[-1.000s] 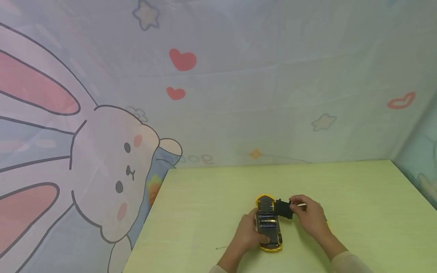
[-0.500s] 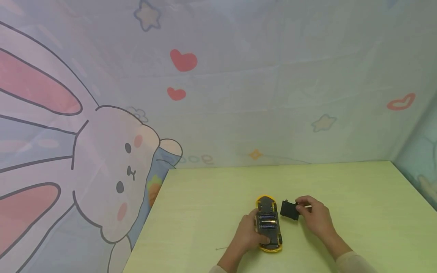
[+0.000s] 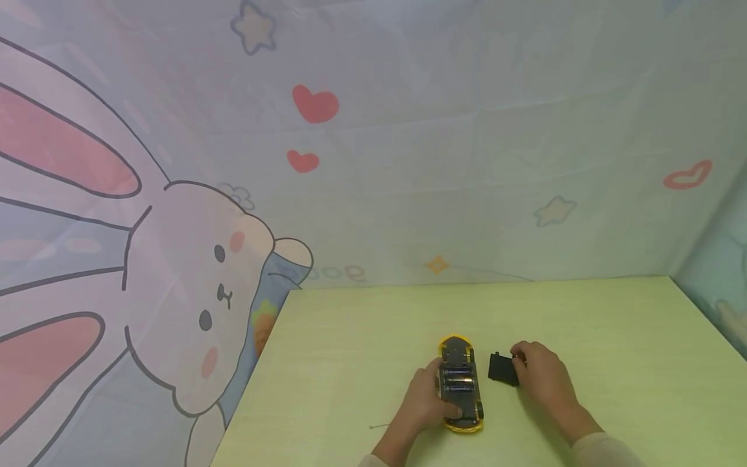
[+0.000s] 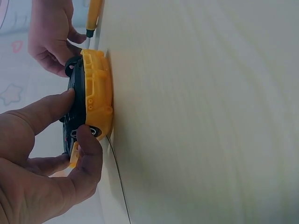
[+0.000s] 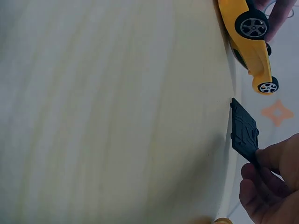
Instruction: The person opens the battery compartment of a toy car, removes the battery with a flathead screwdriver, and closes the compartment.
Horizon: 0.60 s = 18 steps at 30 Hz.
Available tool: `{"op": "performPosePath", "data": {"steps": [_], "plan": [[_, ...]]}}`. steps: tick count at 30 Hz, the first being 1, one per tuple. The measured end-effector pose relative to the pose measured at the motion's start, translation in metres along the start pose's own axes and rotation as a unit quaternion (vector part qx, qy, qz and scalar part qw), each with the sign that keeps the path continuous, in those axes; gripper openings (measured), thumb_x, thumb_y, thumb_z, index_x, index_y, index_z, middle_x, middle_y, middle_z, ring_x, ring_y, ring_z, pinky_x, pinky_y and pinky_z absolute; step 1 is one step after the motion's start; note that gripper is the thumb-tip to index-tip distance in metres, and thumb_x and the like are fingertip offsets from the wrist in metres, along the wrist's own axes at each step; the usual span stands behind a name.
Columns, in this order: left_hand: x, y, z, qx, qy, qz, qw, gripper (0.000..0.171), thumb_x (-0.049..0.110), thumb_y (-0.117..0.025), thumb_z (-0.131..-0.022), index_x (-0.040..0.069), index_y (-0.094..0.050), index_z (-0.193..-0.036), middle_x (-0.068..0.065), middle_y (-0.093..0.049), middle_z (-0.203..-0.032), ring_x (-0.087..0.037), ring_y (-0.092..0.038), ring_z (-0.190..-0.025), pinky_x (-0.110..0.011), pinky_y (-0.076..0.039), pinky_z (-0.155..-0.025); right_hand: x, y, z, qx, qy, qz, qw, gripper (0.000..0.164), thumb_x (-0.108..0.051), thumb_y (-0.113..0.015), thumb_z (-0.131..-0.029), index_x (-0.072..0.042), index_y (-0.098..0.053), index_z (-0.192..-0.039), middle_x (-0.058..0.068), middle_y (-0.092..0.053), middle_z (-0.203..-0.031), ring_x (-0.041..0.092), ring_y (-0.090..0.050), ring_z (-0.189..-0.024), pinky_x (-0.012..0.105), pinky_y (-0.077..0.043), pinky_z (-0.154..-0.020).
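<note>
Watching from my distant post, I see two bare hands at work on a pale yellow-green table [image 3: 350,350]. The left hand [image 3: 428,397] is gripping an upturned toy car [image 3: 465,403]: its thumb lies across the dark underside, while other fingers curl along the flank, one of them against a wheel in the left wrist view. Beneath those fingers, the yellow bodywork sits roof-down on the tabletop. Just past the left thumb, between it and the end of the car farthest from the person, three batteries [image 3: 458,381] lie side by side, exposed in their compartment.

Across from the left fingertips, to the right of the car and apart from it, the right hand [image 3: 545,378] pinches a flat black cover [image 3: 503,370] by one edge, thumb and fingers meeting at that edge. The cover projects from those fingertips toward the car, and in the right wrist view I find it tilted, its molded face showing; whether it touches the table I cannot tell.

Below the left hand's curled fingers, I see a thin wire [image 4: 119,175] come out from under the car and run along the tabletop; in the head view its tip shows left of the left wrist. Near the right hand's fingers, my left wrist view picks up a yellow stick-like thing [image 4: 94,16] with a dark end. Well beyond both hands' fingers hangs a pale backdrop [image 3: 420,188], printed with a large rabbit [image 3: 175,272] and red hearts [image 3: 316,104].
</note>
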State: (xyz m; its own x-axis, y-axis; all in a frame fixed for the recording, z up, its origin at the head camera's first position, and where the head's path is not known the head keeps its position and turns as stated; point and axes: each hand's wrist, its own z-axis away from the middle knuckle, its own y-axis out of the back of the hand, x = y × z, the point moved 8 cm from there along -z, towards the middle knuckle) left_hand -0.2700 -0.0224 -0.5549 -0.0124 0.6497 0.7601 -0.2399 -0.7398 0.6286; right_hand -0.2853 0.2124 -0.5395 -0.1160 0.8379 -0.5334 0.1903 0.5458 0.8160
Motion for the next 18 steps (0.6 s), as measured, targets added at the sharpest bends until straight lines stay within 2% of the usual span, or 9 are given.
{"op": "performPosePath", "data": {"steps": [7,18], "plan": [[0.0007,-0.0012,-0.0001,0.000,0.007,0.003,1.0000,0.099,0.008,-0.095,-0.066,0.015,-0.047,-0.152,-0.004,-0.055,-0.108,-0.018,-0.054,-0.094,-0.043,-0.052,-0.088,0.0030,-0.0033,-0.0023,0.003,0.006,0.019,1.000,0.015,-0.005,-0.064,-0.093,0.003,-0.071,-0.104,0.012,-0.068,-0.089,0.027,-0.066,-0.079,0.048,-0.055,-0.069],[-0.0008,-0.0026,-0.0040,0.004,0.005,0.003,1.0000,0.099,0.007,-0.094,-0.066,0.015,-0.047,-0.152,-0.003,-0.055,-0.106,-0.017,-0.053,-0.093,-0.042,-0.052,-0.086,0.0048,0.0030,-0.0043,-0.007,-0.002,-0.001,1.000,0.018,-0.006,-0.064,-0.092,0.002,-0.071,-0.107,0.013,-0.070,-0.093,0.030,-0.067,-0.083,0.047,-0.055,-0.069]]}}
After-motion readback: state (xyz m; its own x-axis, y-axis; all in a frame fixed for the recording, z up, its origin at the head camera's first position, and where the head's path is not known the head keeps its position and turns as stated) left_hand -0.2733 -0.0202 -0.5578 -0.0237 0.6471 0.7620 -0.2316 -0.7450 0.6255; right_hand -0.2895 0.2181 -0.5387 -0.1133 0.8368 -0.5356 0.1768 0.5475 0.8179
